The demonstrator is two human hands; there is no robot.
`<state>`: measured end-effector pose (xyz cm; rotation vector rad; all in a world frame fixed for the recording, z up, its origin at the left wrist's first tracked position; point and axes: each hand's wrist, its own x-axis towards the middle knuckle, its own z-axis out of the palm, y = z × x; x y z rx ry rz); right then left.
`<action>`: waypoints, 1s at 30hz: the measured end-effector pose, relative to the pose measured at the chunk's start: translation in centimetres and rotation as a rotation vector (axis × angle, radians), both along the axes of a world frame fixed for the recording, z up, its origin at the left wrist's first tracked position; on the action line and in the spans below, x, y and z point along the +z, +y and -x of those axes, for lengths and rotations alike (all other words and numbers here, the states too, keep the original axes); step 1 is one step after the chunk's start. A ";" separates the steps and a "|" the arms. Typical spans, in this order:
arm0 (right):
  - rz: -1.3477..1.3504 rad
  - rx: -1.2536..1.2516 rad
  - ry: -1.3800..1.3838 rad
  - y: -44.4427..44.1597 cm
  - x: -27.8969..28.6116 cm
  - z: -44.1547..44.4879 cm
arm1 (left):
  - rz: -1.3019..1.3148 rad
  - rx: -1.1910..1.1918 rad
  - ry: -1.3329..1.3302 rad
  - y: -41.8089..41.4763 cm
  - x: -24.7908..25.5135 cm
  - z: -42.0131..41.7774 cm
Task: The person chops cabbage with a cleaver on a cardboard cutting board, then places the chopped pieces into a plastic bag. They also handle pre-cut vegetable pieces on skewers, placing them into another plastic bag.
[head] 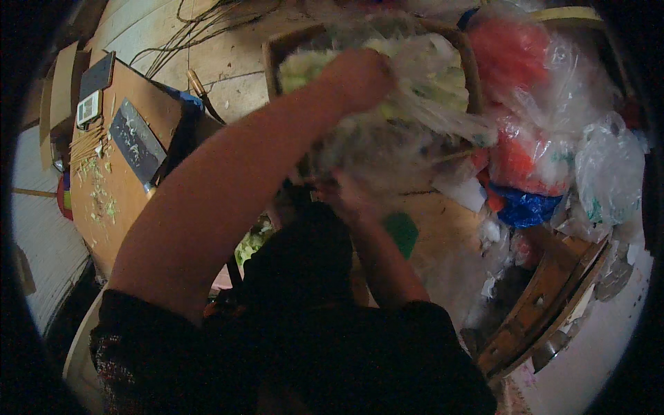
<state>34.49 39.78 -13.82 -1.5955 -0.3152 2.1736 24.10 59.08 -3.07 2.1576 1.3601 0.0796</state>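
Before me is a cardboard box [472, 78] holding pale green pieces [303, 65] that look like leafy vegetables. Clear plastic [430, 98], apparently a liner bag, spreads over the contents and spills over the near side, blurred by motion. My left hand [365, 78] reaches across above the box, its fingers closed on the plastic. Lower down, my right hand [340, 192] is at the near edge of the box, beside the loose plastic. Its fingers are blurred, and whether they grip the plastic is unclear.
On a wooden table [150, 98] at left lie a cleaver [136, 140] with scraps on its blade, thin wooden sticks [88, 142] and a small device [89, 110]. Beyond it is a wooden-handled blade [196, 83]. Plastic bags [609, 168] crowd the right, above a wooden frame [539, 290].
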 end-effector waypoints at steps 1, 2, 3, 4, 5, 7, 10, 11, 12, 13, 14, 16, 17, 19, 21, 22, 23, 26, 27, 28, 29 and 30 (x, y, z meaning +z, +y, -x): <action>-0.254 0.103 -0.015 0.8 -0.4 1.8 | -0.154 -0.109 0.095 1.3 -1.3 1.2; -0.390 0.202 -0.009 1.7 -0.7 3.4 | -0.308 -0.215 0.193 2.2 -1.9 2.3; -0.534 0.279 -0.011 2.7 -1.2 4.9 | -0.217 -0.115 0.155 2.8 -1.5 3.0; -0.554 0.347 0.002 3.9 -1.6 6.3 | -0.122 -0.019 0.113 3.5 -1.0 3.5; -0.625 0.418 0.000 4.5 -1.6 6.7 | -0.027 0.075 0.070 4.0 -0.7 4.2; -0.816 0.567 -0.007 6.1 -0.2 7.3 | -0.433 -0.228 0.204 3.8 -2.2 6.7; -0.926 0.685 -0.139 7.7 4.5 5.9 | -0.409 -0.152 0.103 2.4 -3.9 8.2; -0.920 0.706 -0.203 7.4 5.8 4.6 | -0.399 -0.099 -0.002 1.5 -4.4 8.2; -0.906 0.743 -0.292 6.9 6.2 3.3 | -0.384 -0.052 -0.107 0.9 -4.6 8.1; -0.889 0.778 -0.382 6.1 6.6 2.0 | -0.159 0.030 -0.102 0.7 -3.0 7.6; -0.870 0.813 -0.472 5.4 6.9 0.9 | 0.067 0.110 -0.094 0.8 -1.2 7.2; -1.093 0.826 -0.747 3.7 6.3 -0.7 | 0.199 0.157 -0.113 0.5 -0.2 7.2; -1.201 0.830 -0.886 3.1 5.7 -1.3 | 0.107 0.122 -0.147 0.2 -1.0 7.6; -1.216 0.802 -0.995 2.5 4.5 -1.9 | 0.133 0.176 -0.167 0.1 0.2 7.5; -1.251 0.753 -1.079 2.3 3.9 -2.3 | 0.377 0.367 -0.136 0.0 1.8 7.2; -1.279 0.718 -1.107 2.7 3.7 -2.3 | 0.371 0.355 -0.138 -0.1 1.8 7.3; -1.307 0.683 -1.135 3.1 3.5 -2.3 | 0.366 0.344 -0.141 -0.2 1.7 7.5; -1.471 0.663 -1.142 4.1 3.2 -2.2 | 0.280 0.238 -0.105 -1.2 2.0 7.9; -1.444 0.722 -1.126 4.1 3.0 -2.2 | 0.240 0.194 -0.089 -1.4 2.3 8.1; -1.416 0.781 -1.110 4.0 2.8 -2.3 | 0.284 0.212 -0.088 -1.5 2.4 8.3; -1.388 0.840 -1.092 3.8 2.5 -2.3 | 0.328 0.231 -0.087 -1.6 2.5 8.4; -1.276 0.848 -1.051 3.5 1.8 -2.4 | 0.371 0.248 -0.084 -1.7 2.5 8.6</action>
